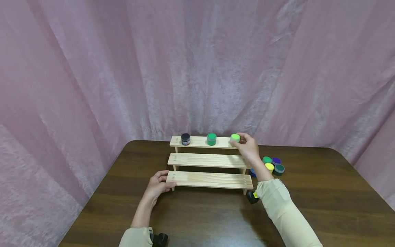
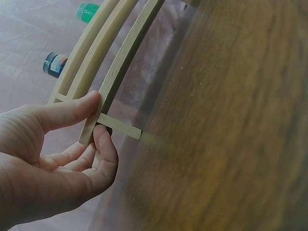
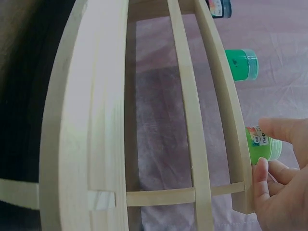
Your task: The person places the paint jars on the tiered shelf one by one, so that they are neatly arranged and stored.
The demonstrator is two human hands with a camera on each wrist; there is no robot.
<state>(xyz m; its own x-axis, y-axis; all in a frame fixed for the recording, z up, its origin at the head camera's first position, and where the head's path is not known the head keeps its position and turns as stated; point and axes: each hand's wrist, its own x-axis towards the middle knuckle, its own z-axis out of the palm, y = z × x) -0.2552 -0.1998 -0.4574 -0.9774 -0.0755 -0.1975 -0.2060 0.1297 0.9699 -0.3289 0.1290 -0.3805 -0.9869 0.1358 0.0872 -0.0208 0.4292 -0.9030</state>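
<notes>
We see the fingers of the right hand (image 1: 248,148) pinching the lime jar (image 1: 235,138), thumb on one side, fingertips on the other. From the middle of that hand, the jar lies at ten o'clock, upright at the right end of the top plank (image 1: 197,141); we cannot tell whether the plank bears its weight. The plank's long axis runs nine to three, and the green jar (image 1: 211,139), then the black jar (image 1: 186,139), stand along it at nine o'clock. At eight, well apart, the left hand (image 1: 157,185) pinches the left end of the bottom plank (image 1: 210,180), thumb on top, fingers curled underneath. We judge the right hand far nearer the loose jars (image 1: 269,167), at its four o'clock on the counter (image 1: 197,216).
</notes>
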